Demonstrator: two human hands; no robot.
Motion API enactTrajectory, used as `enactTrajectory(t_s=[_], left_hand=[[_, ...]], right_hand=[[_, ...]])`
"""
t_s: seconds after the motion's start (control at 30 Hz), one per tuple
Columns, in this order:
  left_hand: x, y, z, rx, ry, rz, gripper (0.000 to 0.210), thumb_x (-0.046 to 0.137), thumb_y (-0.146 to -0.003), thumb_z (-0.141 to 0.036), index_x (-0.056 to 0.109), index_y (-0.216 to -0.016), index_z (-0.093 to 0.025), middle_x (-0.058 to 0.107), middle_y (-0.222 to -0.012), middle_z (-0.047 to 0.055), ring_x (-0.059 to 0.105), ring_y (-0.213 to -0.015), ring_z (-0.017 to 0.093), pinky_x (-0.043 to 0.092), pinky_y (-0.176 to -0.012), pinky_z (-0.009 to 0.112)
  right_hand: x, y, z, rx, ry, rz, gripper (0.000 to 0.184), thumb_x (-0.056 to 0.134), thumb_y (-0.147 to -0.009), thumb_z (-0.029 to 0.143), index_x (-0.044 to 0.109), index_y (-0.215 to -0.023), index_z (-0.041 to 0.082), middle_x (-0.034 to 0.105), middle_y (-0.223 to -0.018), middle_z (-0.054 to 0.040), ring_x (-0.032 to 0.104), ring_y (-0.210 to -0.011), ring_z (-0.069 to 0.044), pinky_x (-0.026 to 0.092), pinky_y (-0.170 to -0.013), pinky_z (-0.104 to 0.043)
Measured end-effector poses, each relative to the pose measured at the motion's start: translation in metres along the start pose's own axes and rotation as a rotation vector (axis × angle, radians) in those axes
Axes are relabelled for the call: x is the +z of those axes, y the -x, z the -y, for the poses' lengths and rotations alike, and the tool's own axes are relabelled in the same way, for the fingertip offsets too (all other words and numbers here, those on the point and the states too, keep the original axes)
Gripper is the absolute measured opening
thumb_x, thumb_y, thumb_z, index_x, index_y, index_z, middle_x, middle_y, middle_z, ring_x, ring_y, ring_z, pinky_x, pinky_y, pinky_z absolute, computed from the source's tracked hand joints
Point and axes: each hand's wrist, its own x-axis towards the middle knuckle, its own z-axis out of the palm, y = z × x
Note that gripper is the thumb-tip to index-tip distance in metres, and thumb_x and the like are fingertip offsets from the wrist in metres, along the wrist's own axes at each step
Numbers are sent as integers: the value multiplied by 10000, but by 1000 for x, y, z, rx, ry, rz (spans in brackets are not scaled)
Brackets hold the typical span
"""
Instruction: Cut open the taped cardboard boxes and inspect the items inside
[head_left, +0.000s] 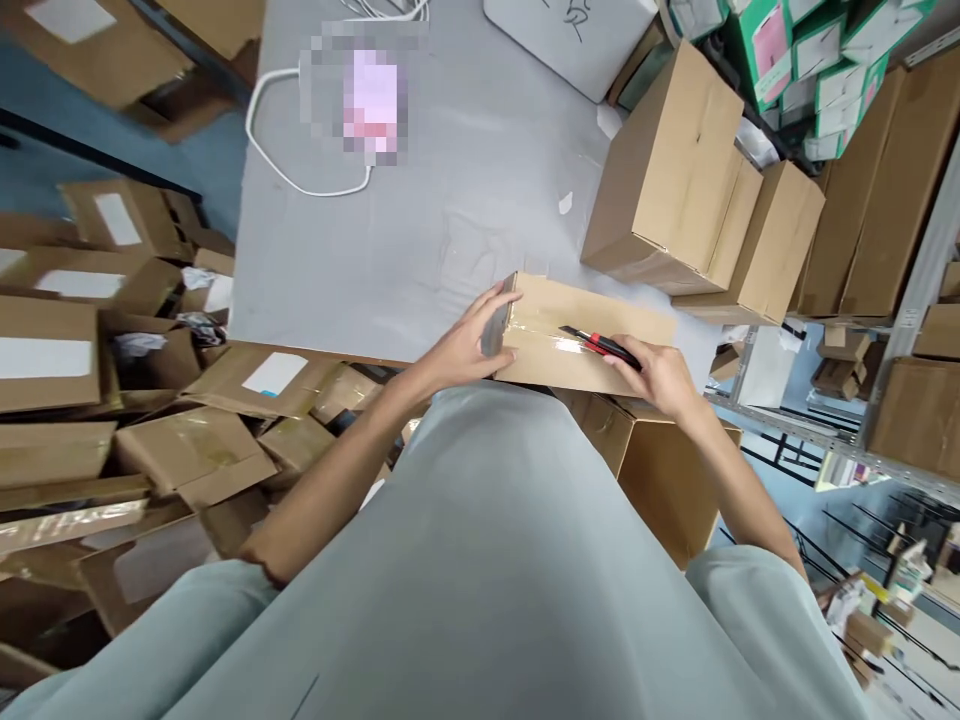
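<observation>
With the narrow carton as the clock's centre, the grey table (pixel 337 270) spreads from 9 round to 12 o'clock. A heap of used boxes (pixel 217 450) crowds the floor between 8 and 9, and a tall cardboard box (pixel 682 170) stands on the table at 1 o'clock. An open box (pixel 667 480) gapes below at 5.

The narrow carton (pixel 544 300) itself lies along the table's near edge, just in front of the person's shirt (pixel 495 480). Little tabletop seems to support its near side, so a hard downward press could tip it towards the body.

The left hand (pixel 480 335) is half open, curved about the carton's 9 o'clock end, thumb and fingers parted to hold it. The right hand (pixel 660 375), over the 4 o'clock side, is closed round a red-and-black knife (pixel 611 348).

The blade points between 9 and 10, towards the left hand; if it skids on the glossy tape (pixel 570 345), it could reach those fingers. Too deep a stroke might score whatever is inside. Whether the tip touches the cardboard, I cannot tell.
</observation>
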Motion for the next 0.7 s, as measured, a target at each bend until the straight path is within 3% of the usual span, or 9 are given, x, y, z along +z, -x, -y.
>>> enactTrajectory(t_s=[0.3, 0.7], left_hand=[[-7, -6, 12, 15, 56, 78, 977, 814, -931, -617, 408, -1771, -329, 231, -1914, 115, 197, -1781, 405, 302, -1411, 621], [-4, -8, 13, 19, 94, 90, 964, 840, -920, -612, 434, -1755, -352, 189, -1926, 106, 202, -1774, 442, 297, -1405, 660]], right_hand=[[-4, -29, 64, 39, 278, 268, 599, 231, -1238, 555, 693, -1440, 231, 850, -1106, -88, 757, -861, -244, 314, -634, -315], [-25, -47, 95, 117, 464, 439, 588, 185, -1247, 487, 647, -1497, 224, 828, -1147, -122, 739, -849, -247, 239, -628, -338]])
